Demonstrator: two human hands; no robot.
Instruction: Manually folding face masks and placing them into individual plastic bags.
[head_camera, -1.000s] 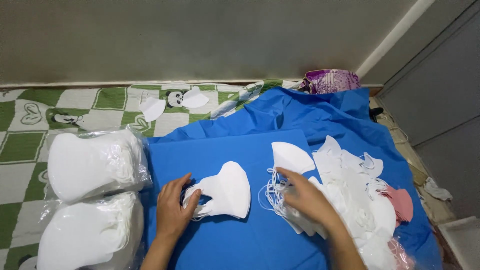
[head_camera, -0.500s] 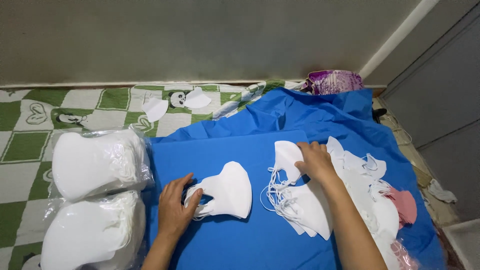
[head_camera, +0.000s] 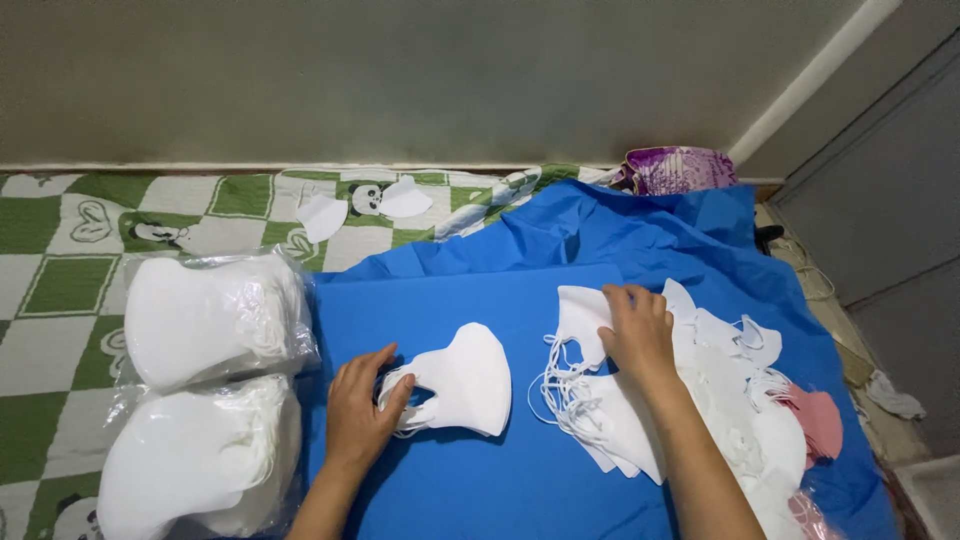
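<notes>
In the head view, a stack of white masks (head_camera: 462, 380) at the lower centre of the frame is pinned at its ear loops by the left hand (head_camera: 362, 413), fingers curled loosely. A loose white mask (head_camera: 583, 316) right of centre is pressed under the flat, spread right hand (head_camera: 636, 331). Two bagged bundles (head_camera: 205, 385) are seen at lower left.
</notes>
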